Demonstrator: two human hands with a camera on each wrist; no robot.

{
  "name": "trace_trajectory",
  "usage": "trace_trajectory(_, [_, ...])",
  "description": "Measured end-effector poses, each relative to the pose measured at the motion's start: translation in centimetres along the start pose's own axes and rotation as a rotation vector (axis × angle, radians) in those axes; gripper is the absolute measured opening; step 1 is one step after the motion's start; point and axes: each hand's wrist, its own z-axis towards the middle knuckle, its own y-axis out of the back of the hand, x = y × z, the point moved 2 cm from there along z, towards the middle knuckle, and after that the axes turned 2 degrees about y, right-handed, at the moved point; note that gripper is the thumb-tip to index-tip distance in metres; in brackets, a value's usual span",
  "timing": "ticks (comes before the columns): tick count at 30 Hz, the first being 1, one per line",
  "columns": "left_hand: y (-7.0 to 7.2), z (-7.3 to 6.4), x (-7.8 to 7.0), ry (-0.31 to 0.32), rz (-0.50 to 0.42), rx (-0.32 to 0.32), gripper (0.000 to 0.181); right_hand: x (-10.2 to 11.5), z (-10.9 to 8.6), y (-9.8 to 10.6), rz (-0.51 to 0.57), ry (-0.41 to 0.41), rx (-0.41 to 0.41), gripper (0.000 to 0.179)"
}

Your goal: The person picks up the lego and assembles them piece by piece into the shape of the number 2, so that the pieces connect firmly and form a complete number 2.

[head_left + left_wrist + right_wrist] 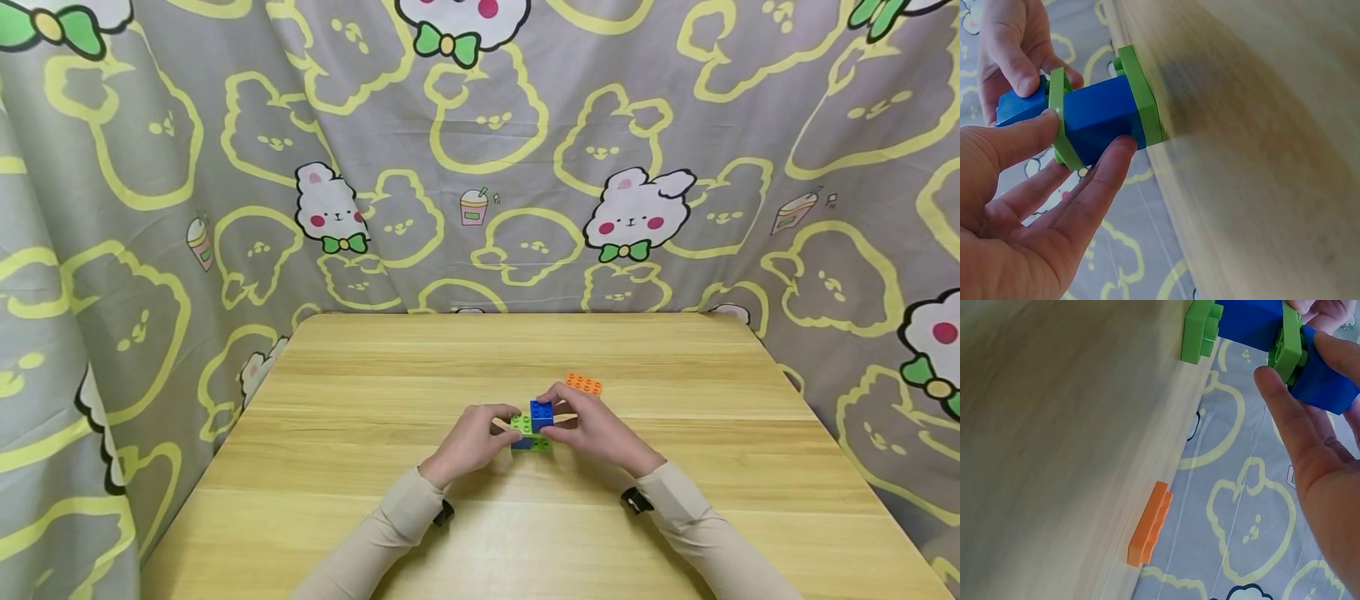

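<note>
A stack of toy building bricks stands on the wooden table between both hands. At its bottom lies a green plate [1141,97] with a blue brick [1100,112] on its left part, and a second green plate [521,423] tops that brick. My left hand [476,433] grips the upper plate and lower blue brick, thumb on the plate's edge. My right hand [592,429] pinches another blue brick [542,417] at the right end of the upper plate. Whether that brick is fully pressed down I cannot tell; a slight tilt shows in the right wrist view [1325,378].
An orange plate [583,384] with studs up lies on the table [360,375] just beyond my right hand. A grey curtain [517,275] with yellow cartoon outlines hangs behind the table's far edge and along both sides.
</note>
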Motion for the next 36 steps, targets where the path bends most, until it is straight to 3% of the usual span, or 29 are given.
trace_trajectory(14, [-0.05, 0.01, 0.04, -0.002, -0.005, -0.004, 0.034, 0.18, 0.1, -0.13, -0.031, 0.045, -0.013, 0.031])
trace_trajectory(36, [-0.02, -0.05, -0.02, -0.002, -0.021, -0.008, 0.034, 0.07, 0.01, 0.0, -0.026, 0.026, -0.019, 0.033])
